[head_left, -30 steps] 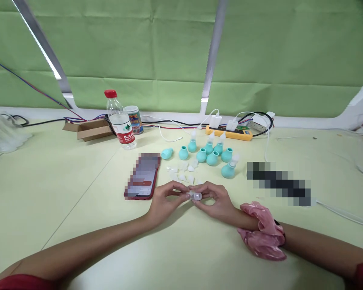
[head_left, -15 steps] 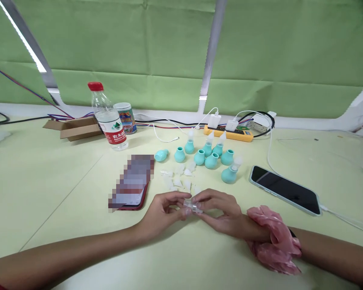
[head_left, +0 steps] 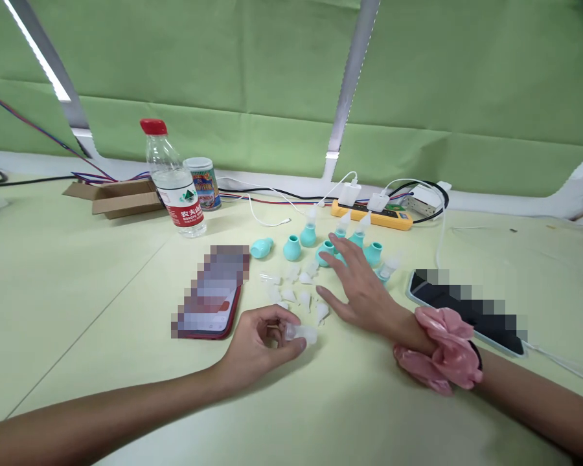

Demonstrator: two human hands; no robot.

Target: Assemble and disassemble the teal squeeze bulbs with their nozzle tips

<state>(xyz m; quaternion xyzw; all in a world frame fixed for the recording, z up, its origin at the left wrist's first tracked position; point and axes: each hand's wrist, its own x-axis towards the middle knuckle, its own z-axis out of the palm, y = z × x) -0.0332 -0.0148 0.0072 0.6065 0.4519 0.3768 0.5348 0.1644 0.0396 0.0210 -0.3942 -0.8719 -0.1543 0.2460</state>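
Observation:
Between the thumb and fingers of my left hand (head_left: 267, 340) is a clear plastic tube piece (head_left: 305, 333), lying sideways above the table. My right hand (head_left: 362, 285) is stretched out with fingers apart, reaching over the group of turquoise rubber bulbs (head_left: 292, 248); whether its fingertips touch one I cannot tell. Some bulbs carry pointed translucent tips (head_left: 365, 222), others have bare open necks, and one bulb (head_left: 262, 248) lies on its side. Several small translucent nozzle pieces (head_left: 304, 299) are scattered between my hands and the bulbs. My right hand partly hides the bulbs on the right.
A phone with a red case (head_left: 211, 294) lies left, another phone (head_left: 466, 310) right, plugged into a white cable. Behind stand a water bottle (head_left: 182, 200), a can (head_left: 204, 184), an opened cardboard box (head_left: 126, 199) and a yellow power strip (head_left: 388, 221) with chargers.
My right hand has let go of the clear plastic piece and moved up and right over the bulbs, its fingers spreading. My left hand keeps the piece, nearly in place.

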